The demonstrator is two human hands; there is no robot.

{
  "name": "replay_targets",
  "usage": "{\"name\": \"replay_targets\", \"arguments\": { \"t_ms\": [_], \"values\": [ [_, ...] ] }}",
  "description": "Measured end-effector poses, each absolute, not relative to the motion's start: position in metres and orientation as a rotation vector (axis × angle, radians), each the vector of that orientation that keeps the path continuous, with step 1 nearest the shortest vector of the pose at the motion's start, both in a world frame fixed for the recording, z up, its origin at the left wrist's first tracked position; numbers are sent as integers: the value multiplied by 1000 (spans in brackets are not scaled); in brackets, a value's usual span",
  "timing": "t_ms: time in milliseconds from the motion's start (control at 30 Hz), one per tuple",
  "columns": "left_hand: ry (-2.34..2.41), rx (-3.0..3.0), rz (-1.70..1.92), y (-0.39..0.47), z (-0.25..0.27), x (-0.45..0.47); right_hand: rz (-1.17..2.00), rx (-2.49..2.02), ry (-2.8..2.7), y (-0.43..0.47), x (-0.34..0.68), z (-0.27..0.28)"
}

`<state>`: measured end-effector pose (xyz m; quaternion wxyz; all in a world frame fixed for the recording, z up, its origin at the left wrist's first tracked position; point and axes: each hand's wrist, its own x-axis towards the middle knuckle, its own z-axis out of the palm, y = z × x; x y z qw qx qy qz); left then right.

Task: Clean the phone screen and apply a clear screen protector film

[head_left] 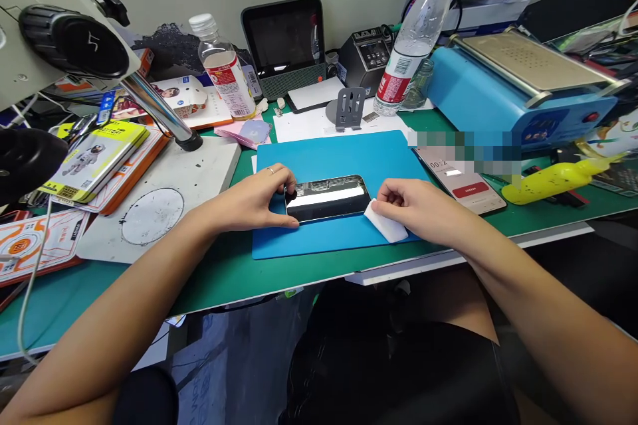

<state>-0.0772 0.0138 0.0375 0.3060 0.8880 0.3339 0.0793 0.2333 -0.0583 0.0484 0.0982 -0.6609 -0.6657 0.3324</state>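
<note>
A smartphone [326,199] with a dark, glossy screen lies face up on a blue mat [319,156]. My left hand [264,199] grips its left end, thumb along the near edge and fingers at the far corner. At the phone's right end, my right hand [406,207] pinches a folded white wipe [386,222], which touches the phone's corner and hangs over the mat. The right fingers are curled, partly hidden behind the hand. Just right of that hand lies a second phone [461,182] with a lit screen.
A blue machine with a metal top plate [518,86] and a yellow squeeze bottle [558,180] stand at right. Behind the mat are a red-capped water bottle [411,46], a phone stand [349,109] and a drink bottle [224,73]. A microscope base [209,179] and boxes [94,159] fill the left.
</note>
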Motion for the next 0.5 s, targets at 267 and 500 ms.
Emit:
{"name": "replay_targets", "arguments": {
  "t_ms": [267, 500],
  "values": [
    [901, 2365, 196, 15, 36, -78, 1026, -1879, -1859, -61, 239, 43],
    [885, 2360, 204, 14, 37, -78, 923, -1981, -1914, -47, 230, 43]
  ]
}}
